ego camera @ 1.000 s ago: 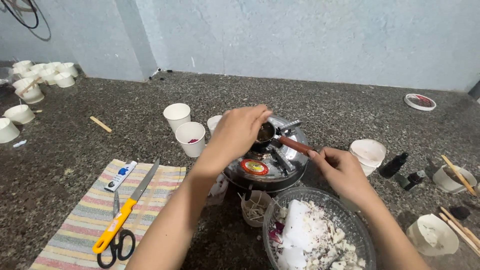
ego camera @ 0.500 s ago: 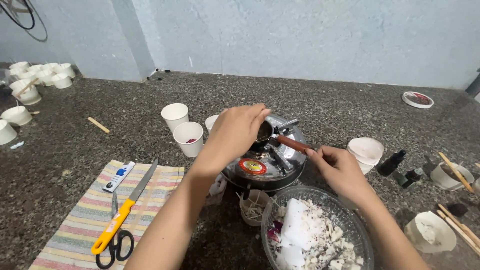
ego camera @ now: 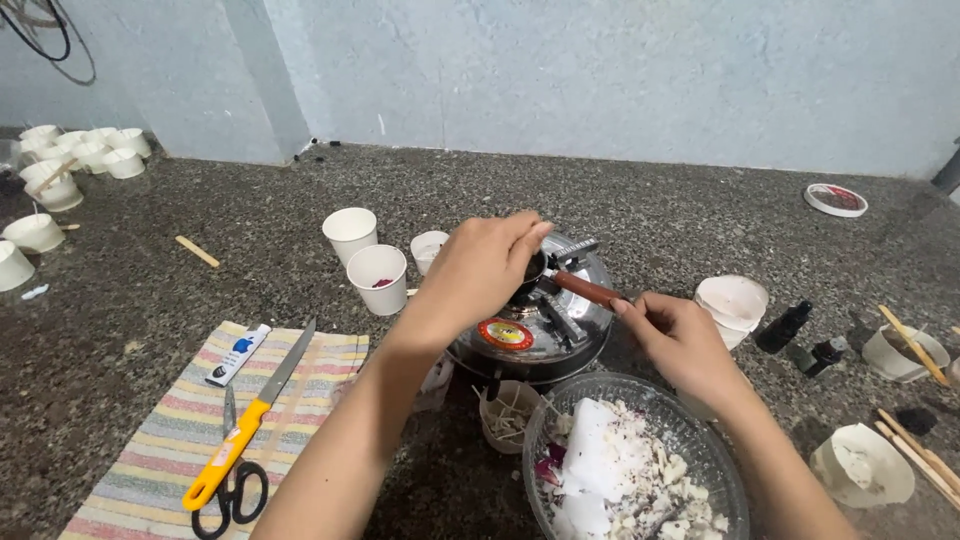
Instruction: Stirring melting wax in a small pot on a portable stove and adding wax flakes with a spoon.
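**Melting under way at the stove, most cups unfilled**

Reached over the small pan (ego camera: 530, 270) with the left hand (ego camera: 480, 268), fingertips pinched narrow right above its rim. Could not tell whether anything was held in that pinch. Curled the right hand (ego camera: 678, 342) around the end of the pan's red-brown handle (ego camera: 588, 290), seemingly steadying it. Found the pan seated on top of the round metal stove (ego camera: 520, 338), with something dark inside.

Judged as an early-to-middle stage. Just in front of the stove, saw a glass bowl (ego camera: 700, 440) heaped with white chunks and purple flecks, so plenty appeared left to melt. To the left of the stove, counted two paper cups (ego camera: 378, 278), the nearer with only a little pink at the bottom and the other (ego camera: 350, 233) showing nothing inside. Saw a small cup of wick pieces (ego camera: 505, 415) against the stove's front edge. Far to the left of the stove, noted a cluster of low white cups (ego camera: 60, 165), possibly filled, though too small to confirm.

Also noted a striped cloth (ego camera: 150, 460) front-left of the stove, carrying a yellow-handled knife (ego camera: 250, 415) and scissors (ego camera: 232, 490), and two dark bottles (ego camera: 790, 328) to the right of the stove.

Hidden or unclear:
- Covered by the left hand: most of the pan's contents.
- Not visible: any flame beneath the pan.
- Cut off by the bottom edge: the bowl's near rim and both forearms.
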